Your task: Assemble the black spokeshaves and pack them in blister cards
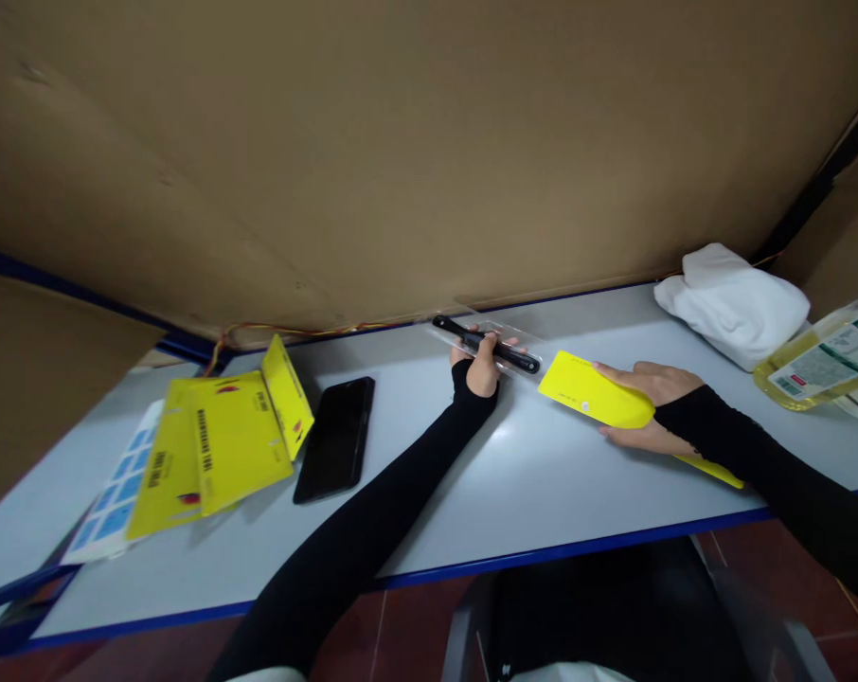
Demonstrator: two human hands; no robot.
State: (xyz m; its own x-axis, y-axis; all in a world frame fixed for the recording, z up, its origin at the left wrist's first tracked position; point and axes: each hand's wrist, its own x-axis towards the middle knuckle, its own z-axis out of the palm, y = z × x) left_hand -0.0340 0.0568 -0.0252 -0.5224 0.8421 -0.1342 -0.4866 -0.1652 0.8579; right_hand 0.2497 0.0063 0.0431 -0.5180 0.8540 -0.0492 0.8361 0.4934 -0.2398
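My left hand (481,371) is closed around a black bar-shaped tool (520,359) lying in a clear plastic tray (466,314), its thumb pressed across the tool. The tray is held just above the far half of the table. To its right, a yellow cardboard piece (592,390) is gripped by my right hand (660,386), fingers on top and thumb side below. The piece's left edge comes close to the tray; whether they touch I cannot tell. More yellow card (713,470) shows under the right wrist.
At the left, folded yellow printed cardboard (237,436) rests over a white-and-blue sheet (116,502). A black phone (334,440) lies beside it. White cloth (731,298) and a bottle of yellow liquid (819,355) stand right. A cardboard wall (429,161) closes the back; a chair (599,606) is in front.
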